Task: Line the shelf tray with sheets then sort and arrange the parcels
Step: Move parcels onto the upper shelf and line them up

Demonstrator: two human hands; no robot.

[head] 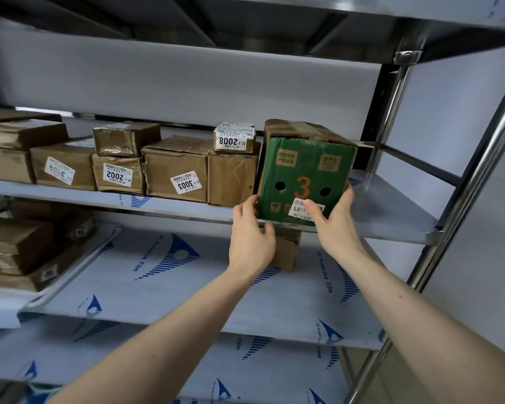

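Observation:
A green-faced cardboard box (303, 170) with an orange "3" and two round holes sits at the front edge of the upper shelf tray (391, 211), right of a row of brown parcels (175, 167). My left hand (251, 240) grips its lower left corner from below. My right hand (333, 220) clasps the lower right corner, thumb over its white label. Parcels in the row carry labels 2002, 3003 and 2008 (235, 137). The shelf surfaces are lined with white sheets printed with blue logos (164, 266).
A small brown parcel (287, 249) stands on the middle shelf, partly behind my left hand. More brown parcels (27, 249) are stacked at the left of that shelf. A steel upright post (461, 205) runs along the right. A lower shelf (187, 360) is also lined.

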